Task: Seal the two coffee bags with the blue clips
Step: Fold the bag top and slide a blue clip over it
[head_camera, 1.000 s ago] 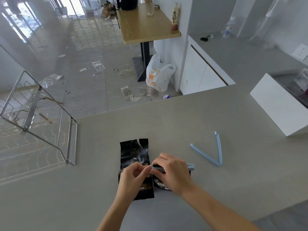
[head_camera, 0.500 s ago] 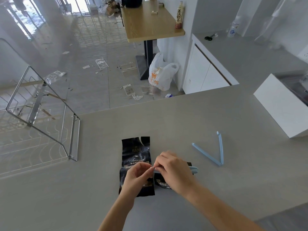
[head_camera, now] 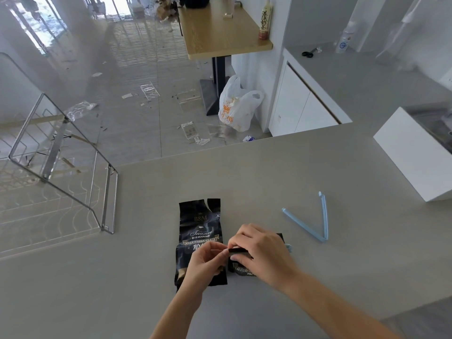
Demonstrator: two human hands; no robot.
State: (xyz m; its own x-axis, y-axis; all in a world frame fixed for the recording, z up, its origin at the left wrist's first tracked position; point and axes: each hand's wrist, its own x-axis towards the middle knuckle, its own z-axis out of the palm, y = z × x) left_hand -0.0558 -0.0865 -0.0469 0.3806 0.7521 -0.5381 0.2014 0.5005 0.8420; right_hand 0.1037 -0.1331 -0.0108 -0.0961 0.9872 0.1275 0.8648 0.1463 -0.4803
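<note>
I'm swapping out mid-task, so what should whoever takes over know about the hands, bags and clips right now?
Left hand: pinching the left end of the folded top of the smaller coffee bag, resting over the larger bag.
Right hand: its grip presses down on that same folded top; a blue clip pokes out only at the hand's right edge, so whether it is latched cannot be told.
Larger coffee bag: flat on the counter, top torn open, no clip on it.
Second blue clip: open in a V, lying to the right.
Done: none confirmed. Left: finish the small bag, then clip the larger one.
</note>
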